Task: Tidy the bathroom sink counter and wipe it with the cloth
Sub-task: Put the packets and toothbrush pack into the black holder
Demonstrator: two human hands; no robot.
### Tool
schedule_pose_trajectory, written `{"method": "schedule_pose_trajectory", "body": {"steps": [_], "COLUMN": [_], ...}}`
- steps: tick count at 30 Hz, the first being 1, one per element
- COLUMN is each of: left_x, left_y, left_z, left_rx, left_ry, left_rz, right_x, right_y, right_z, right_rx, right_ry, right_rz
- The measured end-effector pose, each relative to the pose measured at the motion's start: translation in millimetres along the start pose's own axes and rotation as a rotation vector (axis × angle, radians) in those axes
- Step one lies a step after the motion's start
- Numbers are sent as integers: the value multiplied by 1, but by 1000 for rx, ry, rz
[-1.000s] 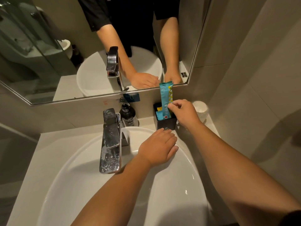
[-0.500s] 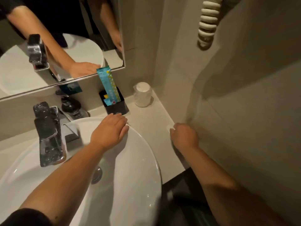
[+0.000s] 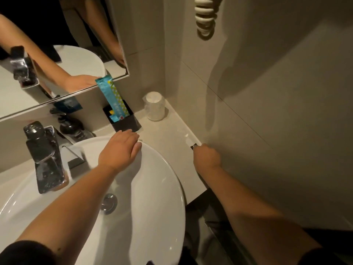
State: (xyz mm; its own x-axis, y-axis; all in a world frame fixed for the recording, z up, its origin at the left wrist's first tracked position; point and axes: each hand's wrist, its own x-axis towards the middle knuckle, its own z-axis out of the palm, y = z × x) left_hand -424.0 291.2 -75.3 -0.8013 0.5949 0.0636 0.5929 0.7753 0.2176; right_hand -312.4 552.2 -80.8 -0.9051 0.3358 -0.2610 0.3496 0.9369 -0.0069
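Observation:
My left hand (image 3: 120, 148) lies flat, palm down, on the far rim of the white basin (image 3: 162, 188), holding nothing. My right hand (image 3: 206, 156) is closed around a small white packet (image 3: 192, 142) with a dark end, at the counter's right edge against the wall. A tall blue sachet (image 3: 112, 99) stands in the black square holder (image 3: 127, 122) behind the basin, below the mirror. No cloth is in view.
A chrome tap (image 3: 44, 157) stands left of the basin, a dark soap pump (image 3: 69, 123) behind it. An upturned wrapped cup (image 3: 155, 107) sits in the back corner of the beige counter (image 3: 168, 134). A coiled white cord (image 3: 205, 18) hangs on the right wall.
My right hand let go of the blue sachet in the holder, dropped to the counter's right edge and closed on the small white packet. The view swung right; my left hand stayed on the rim.

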Motion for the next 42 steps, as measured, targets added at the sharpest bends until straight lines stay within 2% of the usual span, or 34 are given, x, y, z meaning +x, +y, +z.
{"method": "schedule_pose_trajectory", "body": {"steps": [5,11,14,17,20,24,30,35,42], "left_x": [0,0,-1,-1,-1,-1,0,2,2], "left_y": [1,1,1,2,4,5,1,0,-1], "left_z": [-2,-2,-2,-4,-8,-10,-5,-3,2], "left_rx": [-1,-8,-18,-25,-31,-32,-18,-13,-7], "left_ry": [-11,-9,-12,-13,-17,-11,17,25,51], "left_rz": [-3,-3,-14,-21,-15,-2,26,37,43], "right_x": [6,26,33,31,33,54,93,111,125], "right_y": [4,8,7,1,-21,-72,-150,-176,-175], "right_z": [0,0,-10,-40,-84,-136,-153,-126,-88], "right_rx": [202,389,686,1046,1285,1425,1438,1241,972], "right_ry": [28,-155,-252,-241,-195,-128,-101,-131,-132], "right_rz": [88,228,273,280,147,-94,-313,-354,-340]}}
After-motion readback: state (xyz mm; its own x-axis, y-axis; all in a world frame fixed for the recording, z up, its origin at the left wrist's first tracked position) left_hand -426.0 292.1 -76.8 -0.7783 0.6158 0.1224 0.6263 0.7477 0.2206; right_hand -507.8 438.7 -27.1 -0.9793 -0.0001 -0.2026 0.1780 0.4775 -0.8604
